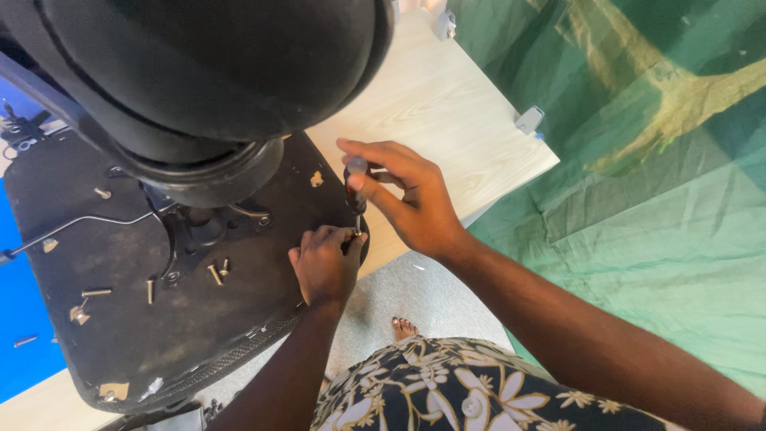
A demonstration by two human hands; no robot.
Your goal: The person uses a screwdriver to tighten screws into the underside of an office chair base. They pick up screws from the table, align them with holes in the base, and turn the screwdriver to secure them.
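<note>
Green tarp (638,160) covers the floor at right, with a pale wood panel (447,112) lying on it and small metal brackets (528,120) at its far edge. Upturned black chair seat base (144,319) rests partly over that panel, underside facing up, with a black padded chair part (215,64) looming above it. Right hand (407,199) is curled round a screwdriver (356,191) with a dark handle, held near-upright, thumb and fingers (375,152) wrapped over the top end. Screwdriver tip drops straight into the left hand (323,263), whose fingers are pinched shut around the tip at the seat's right edge; the screw itself is hidden by them. Loose bolts (215,274) lie scattered on the seat underside near the black metal mounting plate (199,235), well left of both hands.
</note>
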